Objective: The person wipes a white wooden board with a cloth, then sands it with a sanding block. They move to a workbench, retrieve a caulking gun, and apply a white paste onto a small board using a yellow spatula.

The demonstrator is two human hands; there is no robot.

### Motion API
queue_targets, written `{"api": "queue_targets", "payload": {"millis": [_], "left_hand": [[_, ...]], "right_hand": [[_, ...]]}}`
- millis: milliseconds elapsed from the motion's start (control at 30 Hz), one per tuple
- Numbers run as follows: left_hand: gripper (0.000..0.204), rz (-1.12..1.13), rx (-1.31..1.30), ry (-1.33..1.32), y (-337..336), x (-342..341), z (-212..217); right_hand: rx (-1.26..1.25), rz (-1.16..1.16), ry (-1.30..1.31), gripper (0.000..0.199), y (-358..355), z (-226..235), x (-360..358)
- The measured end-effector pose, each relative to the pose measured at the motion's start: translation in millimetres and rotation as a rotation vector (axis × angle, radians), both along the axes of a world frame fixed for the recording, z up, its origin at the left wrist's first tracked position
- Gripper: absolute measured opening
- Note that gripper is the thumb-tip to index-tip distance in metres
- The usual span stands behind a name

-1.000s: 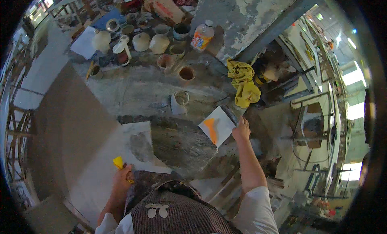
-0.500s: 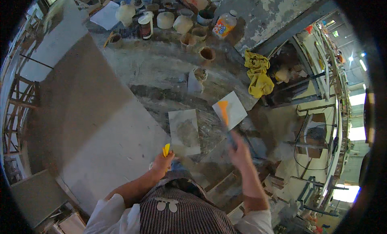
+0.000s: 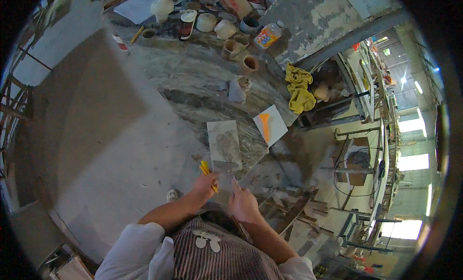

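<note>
Now that your right hand has come in from the orange-streaked tile at centre frame, both hands meet low centre, your left hand clamped on the yellow tool beside the grey-smeared tile, right grip unclear.

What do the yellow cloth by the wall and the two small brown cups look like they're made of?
Yellow cloth: soft fabric, matte, crumpled into limp folds. Brown cups: probably unglazed clay or terracotta, dull earthy surface with thick rims; too small to be sure.
</note>
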State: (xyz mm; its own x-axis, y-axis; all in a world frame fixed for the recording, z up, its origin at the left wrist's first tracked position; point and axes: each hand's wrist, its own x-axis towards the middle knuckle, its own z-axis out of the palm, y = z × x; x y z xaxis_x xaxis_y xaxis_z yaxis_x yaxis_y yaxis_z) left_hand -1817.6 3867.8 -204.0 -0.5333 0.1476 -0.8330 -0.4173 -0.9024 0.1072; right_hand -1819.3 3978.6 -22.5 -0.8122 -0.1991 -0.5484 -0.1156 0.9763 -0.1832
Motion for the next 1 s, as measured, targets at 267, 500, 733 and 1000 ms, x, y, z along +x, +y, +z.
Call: {"api": "queue_targets", "payload": {"millis": [267, 500, 733, 1000], "left_hand": [[0.028, -0.145, -0.165, 0.024, 5.0, -5.0, 0.0], [0.028, -0.14, -0.3, -0.005, 19.5, -17.2, 4.2], [0.03, -0.08, -0.323, -0.113, 25.1, -20.7, 7.3], [0.026, -0.066, -0.334, -0.025, 20.4, -22.6, 12.7]], "right_hand": [[0.065, 0.179, 0.043, 0.05, 2.8, 3.1, -23.5], [0.039, 0.088, 0.116, 0.047, 1.7, -6.6, -26.2], [0.014, 0.045, 0.097, 0.047, -4.7, -5.8, -15.9], [0.064, 0.192, 0.072, 0.05, -13.3, 8.9, -36.9]]}}
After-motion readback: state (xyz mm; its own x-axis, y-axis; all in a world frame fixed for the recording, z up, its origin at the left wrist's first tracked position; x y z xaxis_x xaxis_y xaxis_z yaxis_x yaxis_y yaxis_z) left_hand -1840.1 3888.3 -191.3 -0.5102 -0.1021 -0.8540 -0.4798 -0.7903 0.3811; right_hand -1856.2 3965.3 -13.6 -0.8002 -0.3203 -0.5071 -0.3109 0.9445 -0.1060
